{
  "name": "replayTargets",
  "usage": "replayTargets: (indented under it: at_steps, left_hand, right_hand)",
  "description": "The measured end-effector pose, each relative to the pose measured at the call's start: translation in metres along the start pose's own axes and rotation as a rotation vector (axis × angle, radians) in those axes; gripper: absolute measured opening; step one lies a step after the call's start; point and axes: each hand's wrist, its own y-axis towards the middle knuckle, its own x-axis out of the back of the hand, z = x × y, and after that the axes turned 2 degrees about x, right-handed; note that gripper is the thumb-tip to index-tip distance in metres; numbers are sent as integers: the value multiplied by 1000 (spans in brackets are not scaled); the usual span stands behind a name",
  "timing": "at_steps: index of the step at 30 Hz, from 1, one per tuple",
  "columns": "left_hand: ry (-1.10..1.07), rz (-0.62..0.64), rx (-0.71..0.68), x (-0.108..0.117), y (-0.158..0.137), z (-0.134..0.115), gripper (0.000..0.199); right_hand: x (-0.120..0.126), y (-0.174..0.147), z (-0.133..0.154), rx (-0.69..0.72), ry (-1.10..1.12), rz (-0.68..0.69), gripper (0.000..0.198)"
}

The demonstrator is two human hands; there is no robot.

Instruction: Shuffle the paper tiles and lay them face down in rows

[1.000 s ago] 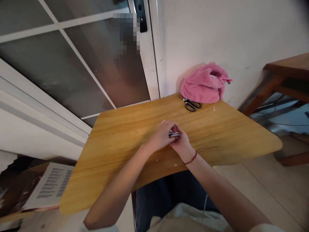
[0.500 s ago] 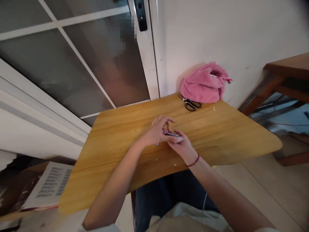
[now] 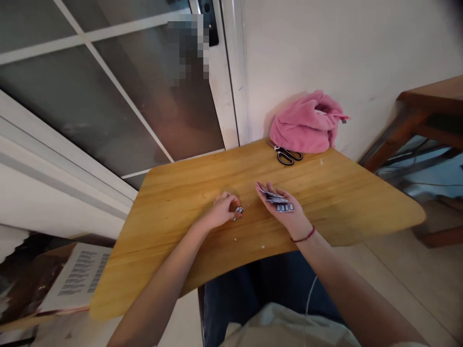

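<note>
Pink towel, scissors, wooden table, glass door

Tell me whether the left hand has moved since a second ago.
Yes. The left hand has pulled left, away from the right hand, farther from the black-handled scissors on the wooden table.

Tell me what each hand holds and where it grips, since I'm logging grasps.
The right hand cradles a few small printed cards flat on its open palm. The left hand pinches one small card by its edge at the fingers, low over the table.

Left hand curled, right hand palm-up, apart.
</note>
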Motion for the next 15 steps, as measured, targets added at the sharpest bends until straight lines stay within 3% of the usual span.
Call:
replayTargets:
  at_steps: [4,6,10,13,15]
  left_hand:
    - [-318,114,0,1,2,-2,21]
    - [-442,108,-2,1,2,-10,18]
    - [-445,-128,-55,4,5,-39,13]
    - [-295,-349,-202,1,7,-62,15]
    - [-128,-382,-300,-3,6,-72,21]
  right_hand:
    - [6,0,2,27,-16,5,36]
    - [8,-1,2,33,-32,11,36]
    - [10,-2,-6,8,-105,46,34]
    - [12,2,-17,-15,-165,63,30]
    - [15,6,-24,-43,-199,95,29]
